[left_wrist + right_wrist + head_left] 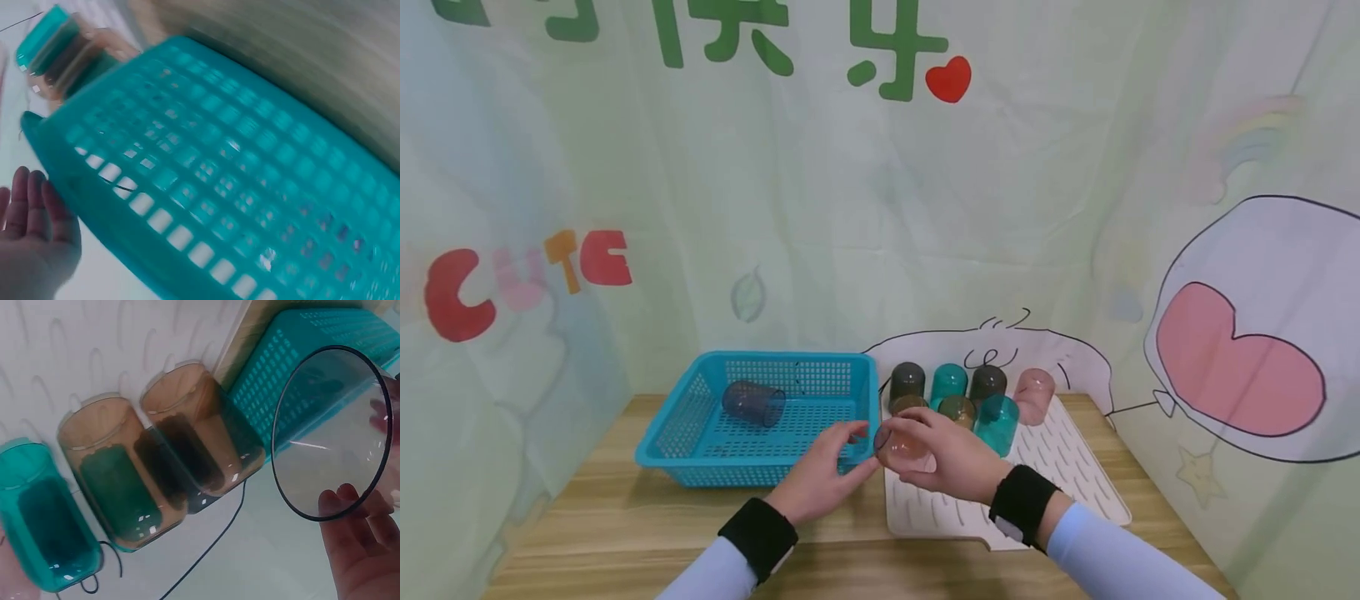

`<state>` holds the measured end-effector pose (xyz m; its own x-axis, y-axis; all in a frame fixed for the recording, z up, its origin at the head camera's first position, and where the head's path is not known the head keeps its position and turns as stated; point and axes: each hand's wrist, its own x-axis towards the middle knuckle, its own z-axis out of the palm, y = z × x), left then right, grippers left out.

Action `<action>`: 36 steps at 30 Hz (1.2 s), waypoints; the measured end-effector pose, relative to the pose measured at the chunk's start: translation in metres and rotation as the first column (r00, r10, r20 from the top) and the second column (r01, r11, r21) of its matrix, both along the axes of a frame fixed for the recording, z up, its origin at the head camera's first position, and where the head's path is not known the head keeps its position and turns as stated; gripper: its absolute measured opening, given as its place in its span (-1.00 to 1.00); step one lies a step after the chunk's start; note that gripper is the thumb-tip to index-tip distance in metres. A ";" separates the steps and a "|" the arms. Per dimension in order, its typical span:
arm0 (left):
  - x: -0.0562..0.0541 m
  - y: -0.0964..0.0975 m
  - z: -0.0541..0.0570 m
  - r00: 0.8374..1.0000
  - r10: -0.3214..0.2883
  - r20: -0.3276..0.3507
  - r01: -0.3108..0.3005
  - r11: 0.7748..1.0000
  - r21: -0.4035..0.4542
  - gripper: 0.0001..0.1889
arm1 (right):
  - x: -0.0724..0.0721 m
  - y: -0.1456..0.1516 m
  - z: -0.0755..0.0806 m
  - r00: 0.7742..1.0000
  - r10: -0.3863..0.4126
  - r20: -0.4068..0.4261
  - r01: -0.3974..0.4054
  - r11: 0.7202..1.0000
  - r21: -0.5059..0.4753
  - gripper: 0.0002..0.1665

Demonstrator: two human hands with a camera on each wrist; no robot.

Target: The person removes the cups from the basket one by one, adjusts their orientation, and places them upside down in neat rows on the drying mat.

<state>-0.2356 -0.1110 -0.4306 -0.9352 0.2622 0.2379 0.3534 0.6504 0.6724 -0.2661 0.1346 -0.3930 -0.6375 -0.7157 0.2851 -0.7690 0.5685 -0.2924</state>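
My right hand [966, 458] grips a clear pinkish cup [902, 450] by its sides, tilted over the gap between basket and draining mat. In the right wrist view the cup's dark round rim [279, 469] faces the camera, and fingers [353, 509] show at its lower side. My left hand [816, 479] is beside the cup at the basket's near right corner, its fingertips close to the cup. Fingers extended, the left hand [40, 231] holds nothing in the left wrist view. A dark see-through cup [752, 402] lies on its side in the blue basket [730, 475].
A white ridged draining mat [1045, 492] lies right of the basket on the wooden table [587, 533]. Upside-down cups stand close together on it: grey [907, 377], teal [997, 423], amber [957, 411] and pink [1036, 393]. A printed cloth [880, 208] hangs behind.
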 end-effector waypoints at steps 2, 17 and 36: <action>0.000 -0.003 -0.003 0.995 0.027 -0.099 -0.038 0.993 -0.110 -0.49 | -0.002 0.007 0.001 1.000 -0.030 0.004 0.031 0.999 -0.033 -0.21; -0.001 -0.014 -0.012 0.918 0.032 -0.395 -0.186 0.915 -0.358 -0.94 | -0.026 0.086 0.015 0.969 -0.229 0.091 0.247 0.896 -0.369 -0.13; 0.000 -0.014 -0.017 0.908 0.032 -0.419 -0.177 0.933 -0.313 -0.92 | -0.068 0.174 -0.010 0.825 -0.528 0.201 0.556 0.699 -0.449 -0.10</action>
<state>-0.2358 -0.1250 -0.4477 -0.8046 0.3003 0.5122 0.4617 0.8590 0.2215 -0.3338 0.3084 -0.4031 -0.8968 -0.0263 0.4416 -0.3467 0.6620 -0.6645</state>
